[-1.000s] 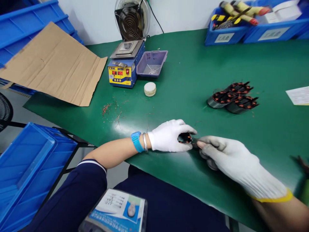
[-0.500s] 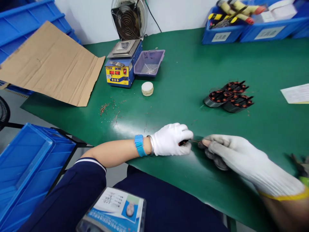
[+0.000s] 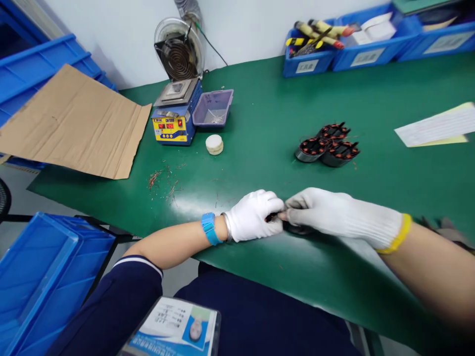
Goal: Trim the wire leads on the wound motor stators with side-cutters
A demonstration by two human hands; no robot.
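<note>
My left hand [image 3: 255, 216], in a white glove, is closed around a small wound stator [image 3: 271, 217] just above the green table. Only a dark, copper-tinged bit of the stator shows between thumb and fingers. Right against it, my right hand [image 3: 309, 211], in a white glove with greyed fingers and a yellow cuff, pinches at the stator's edge. The copper wire it held half a second ago is hidden now by the fingertips. Farther back stand three more stators [image 3: 339, 154] in a cluster, black with copper windings and loose wire ends.
Copper wire clippings [image 3: 154, 179] lie on the table [image 3: 256, 148] at left. Behind them are a blue solder pot [image 3: 172, 118], a purple tray [image 3: 213, 106] and a round white pad [image 3: 214, 144]. Cardboard [image 3: 74, 123], blue tool bins [image 3: 309, 62], papers [image 3: 438, 126] and blurred pliers [image 3: 451, 230] surround the area.
My right hand has moved left, up to the stator, closing the gap where a copper wire was stretched. My left hand keeps its grip. The view has turned slightly right.
</note>
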